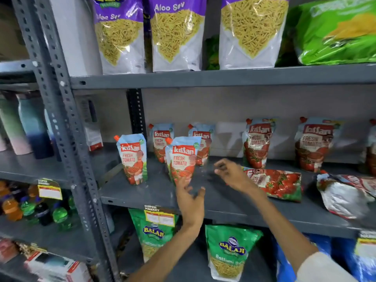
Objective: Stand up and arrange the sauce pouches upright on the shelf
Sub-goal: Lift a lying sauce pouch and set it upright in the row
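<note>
Several red-and-blue tomato sauce pouches stand upright on the grey middle shelf [234,208]: one at the front left [133,158], one in front [183,159], two behind it [161,140] [203,143], and two further right [257,142] [314,143]. One pouch lies flat [278,185] right of centre, another lies flat [345,192] at the far right. My left hand [191,202] is open just below the front pouch, not gripping it. My right hand [231,171] hovers open, blurred, between the front pouch and the first flat pouch.
Tall snack bags stand on the shelf above [177,35]. Green snack bags [230,251] sit on the shelf below. A slotted steel upright [67,127] borders the left, with bottles [30,127] and drinks [28,208] in the neighbouring bay.
</note>
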